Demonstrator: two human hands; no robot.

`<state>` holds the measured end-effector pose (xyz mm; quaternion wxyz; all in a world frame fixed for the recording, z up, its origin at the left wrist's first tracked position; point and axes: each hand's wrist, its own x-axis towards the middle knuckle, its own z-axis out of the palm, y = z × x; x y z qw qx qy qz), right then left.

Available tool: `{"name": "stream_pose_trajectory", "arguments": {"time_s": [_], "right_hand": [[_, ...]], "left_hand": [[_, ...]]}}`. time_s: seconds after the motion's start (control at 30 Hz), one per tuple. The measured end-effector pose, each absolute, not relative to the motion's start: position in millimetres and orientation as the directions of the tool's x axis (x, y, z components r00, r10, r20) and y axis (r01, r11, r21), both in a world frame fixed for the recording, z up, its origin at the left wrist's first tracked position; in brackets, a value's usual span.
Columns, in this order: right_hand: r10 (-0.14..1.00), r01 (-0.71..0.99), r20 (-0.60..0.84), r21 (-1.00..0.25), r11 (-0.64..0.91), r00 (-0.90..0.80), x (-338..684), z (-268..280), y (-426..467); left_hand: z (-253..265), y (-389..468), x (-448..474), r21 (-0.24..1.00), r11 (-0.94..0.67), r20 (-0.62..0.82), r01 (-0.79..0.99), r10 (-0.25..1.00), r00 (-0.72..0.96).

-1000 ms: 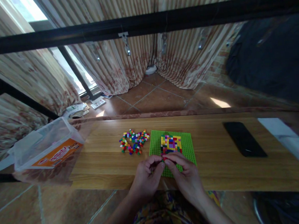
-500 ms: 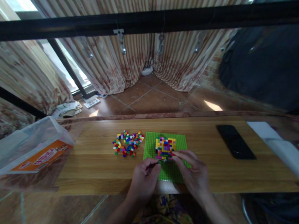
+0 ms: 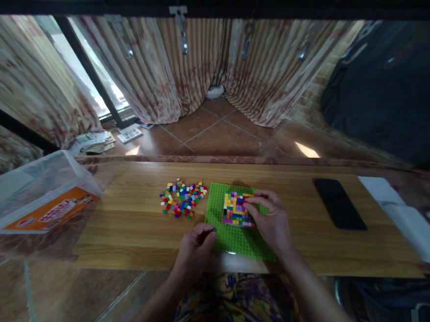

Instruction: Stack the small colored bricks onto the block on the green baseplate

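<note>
Right hand has a red brick pinched right at the build, left hand clamped on a tiny green brick by the board.

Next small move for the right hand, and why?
I'd probably have the right hand press straight down: it seems to pinch a red brick at the far right part of the multicoloured build, touching or nearly so. The left hand, holding a small dark piece, is apart from the build, so it can wait.
</note>
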<state>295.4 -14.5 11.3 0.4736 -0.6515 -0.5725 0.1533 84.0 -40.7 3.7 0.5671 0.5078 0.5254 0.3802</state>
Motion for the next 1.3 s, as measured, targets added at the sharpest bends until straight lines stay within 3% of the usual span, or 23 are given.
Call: {"name": "stream_pose_trajectory", "arguments": {"time_s": [0.8, 0.97, 1.17, 1.3], "right_hand": [[0.904, 0.561, 0.301, -0.824, 0.086, 0.304, 292.5, 17.7, -14.0], [0.904, 0.441, 0.225, -0.896, 0.046, 0.363, 293.7, 10.6, -7.6], [0.924, 0.185, 0.024, -0.981, -0.051, 0.382, 295.0, 4.3, -6.6], [0.930, 0.165, 0.004, -0.984, -0.061, 0.367, 294.6, 5.7, -6.4]], "left_hand": [[3.6, -37.7, 83.7, 0.969, 0.163, -0.196, 0.187, 0.965, 0.174], [1.9, -38.2, 83.9, 0.970, 0.157, -0.190, 0.186, 0.966, 0.176], [-2.1, -40.2, 83.6, 0.970, 0.140, -0.177, 0.199, 0.967, 0.182], [-0.1, -40.0, 83.9, 0.965, 0.144, -0.187, 0.221, 0.964, 0.189]]}}
